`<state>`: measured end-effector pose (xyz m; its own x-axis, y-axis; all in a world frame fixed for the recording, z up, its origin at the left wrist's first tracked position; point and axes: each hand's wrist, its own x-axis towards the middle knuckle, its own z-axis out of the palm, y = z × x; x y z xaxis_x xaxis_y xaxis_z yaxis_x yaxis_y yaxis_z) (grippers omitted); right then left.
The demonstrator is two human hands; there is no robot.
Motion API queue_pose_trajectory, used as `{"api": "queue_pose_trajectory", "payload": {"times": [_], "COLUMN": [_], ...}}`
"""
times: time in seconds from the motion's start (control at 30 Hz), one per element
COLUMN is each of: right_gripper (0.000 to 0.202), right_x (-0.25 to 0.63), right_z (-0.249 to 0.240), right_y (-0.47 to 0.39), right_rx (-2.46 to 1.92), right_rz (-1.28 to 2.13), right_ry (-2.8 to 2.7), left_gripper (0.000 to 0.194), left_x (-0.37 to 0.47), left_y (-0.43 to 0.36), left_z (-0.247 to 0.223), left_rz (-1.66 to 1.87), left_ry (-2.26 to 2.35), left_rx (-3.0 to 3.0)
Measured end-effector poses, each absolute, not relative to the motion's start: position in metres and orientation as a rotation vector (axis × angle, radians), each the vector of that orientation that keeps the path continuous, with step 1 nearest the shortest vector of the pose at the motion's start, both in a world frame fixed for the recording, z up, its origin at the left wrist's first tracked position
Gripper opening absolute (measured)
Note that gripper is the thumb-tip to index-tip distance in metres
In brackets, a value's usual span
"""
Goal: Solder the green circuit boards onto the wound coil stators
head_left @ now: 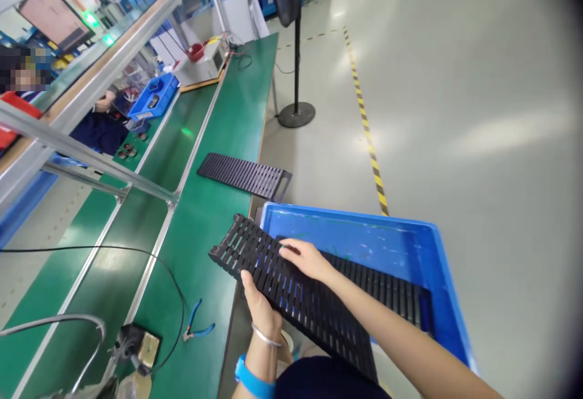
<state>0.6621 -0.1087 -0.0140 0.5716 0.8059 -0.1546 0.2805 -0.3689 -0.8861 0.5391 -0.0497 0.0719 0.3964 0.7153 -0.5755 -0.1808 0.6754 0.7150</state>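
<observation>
A long black slotted plastic panel is held at a slant in front of me, its far left end over the green table's edge. My left hand grips its near long edge, with the thumb on top and the other fingers hidden underneath. Across the panel's upper side lies my right hand, its fingers bent at the far long edge; the fingertips are partly hidden. Another black slotted panel rests on the table, one end jutting past the edge. In the blue bin lies a further black slotted panel.
Blue-handled pliers lie on the green table near a black cable. Metal framing stands along its left side. Beyond are a blue tray, a white device, a floor fan and a seated person.
</observation>
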Motion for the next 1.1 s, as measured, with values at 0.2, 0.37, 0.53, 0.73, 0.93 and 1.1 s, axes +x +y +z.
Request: {"api": "queue_pose_trajectory", "payload": {"times": [0.2, 0.37, 0.53, 0.73, 0.93, 1.1], "right_gripper": [0.03, 0.049, 0.072, 0.084, 0.112, 0.122], "right_x": [0.702, 0.671, 0.64, 0.633, 0.672, 0.677], "right_z": [-0.086, -0.12, -0.132, -0.126, -0.088, -0.002], "right_y": [-0.186, -0.243, -0.246, -0.236, -0.271, -0.262], "right_rx": [-2.419, -2.666, -2.745, -2.67, -2.466, -2.231], "right_rz": [0.805, 0.863, 0.881, 0.923, 1.098, 1.057], "right_ry": [-0.655, -0.689, -0.803, -1.014, -1.121, -1.294], "left_gripper": [0.05, 0.052, 0.054, 0.055, 0.051, 0.061], "left_x": [0.54, 0.502, 0.47, 0.462, 0.444, 0.454], "left_y": [-0.05, -0.019, 0.012, 0.024, 0.03, 0.018], "left_z": [0.06, 0.06, 0.067, 0.066, 0.057, 0.042], "left_rz": [0.633, 0.715, 0.855, 0.983, 1.049, 0.996], "left_ry": [1.128, 1.255, 1.365, 1.379, 1.327, 1.239], "left_rx": [0.611, 0.618, 0.635, 0.659, 0.639, 0.587]}}
